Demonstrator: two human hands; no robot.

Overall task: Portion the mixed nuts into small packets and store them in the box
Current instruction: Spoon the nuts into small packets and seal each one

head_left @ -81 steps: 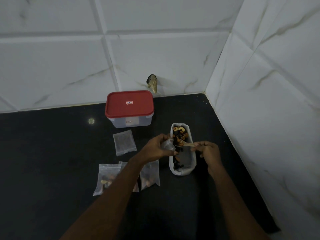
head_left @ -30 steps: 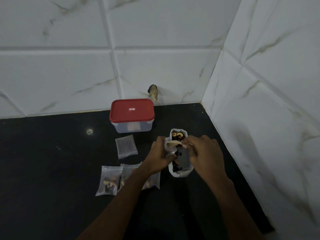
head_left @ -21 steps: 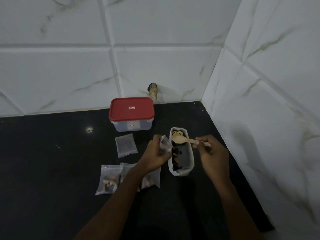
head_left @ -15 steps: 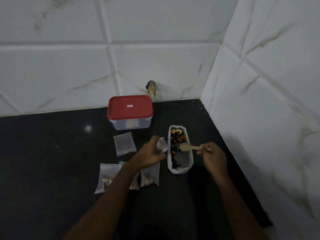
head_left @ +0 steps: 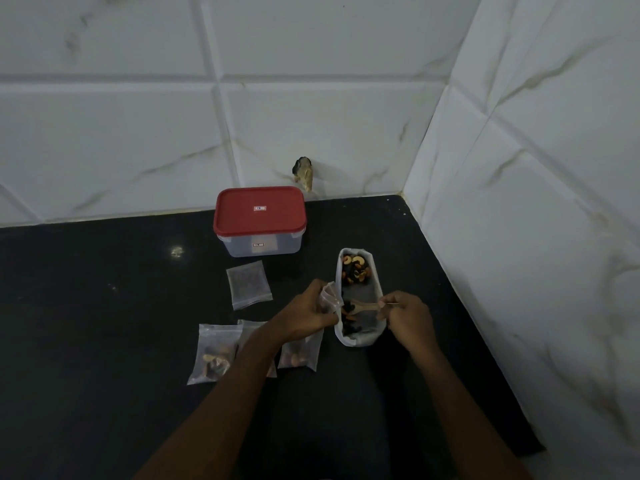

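The right hand [head_left: 405, 317] is pinching the wooden spoon [head_left: 363, 308] by its handle end, its bowl of mixed nuts [head_left: 346, 310] hovering at the mouth of the small packet [head_left: 328, 296] the left hand [head_left: 306, 315] is gripping open just beside it. Best tipped slowly, I judge, bowl inside the mouth and over the white tray [head_left: 356, 339] beneath. Both wrists are angling inward. Filled packets [head_left: 214, 355] are lying nearer than the grip; the closed box [head_left: 259, 211] is sitting beyond it.

We find a small label [head_left: 259, 208] on the lid [head_left: 242, 218] and another on the box [head_left: 285, 244] wall; both seem too blurred to read.
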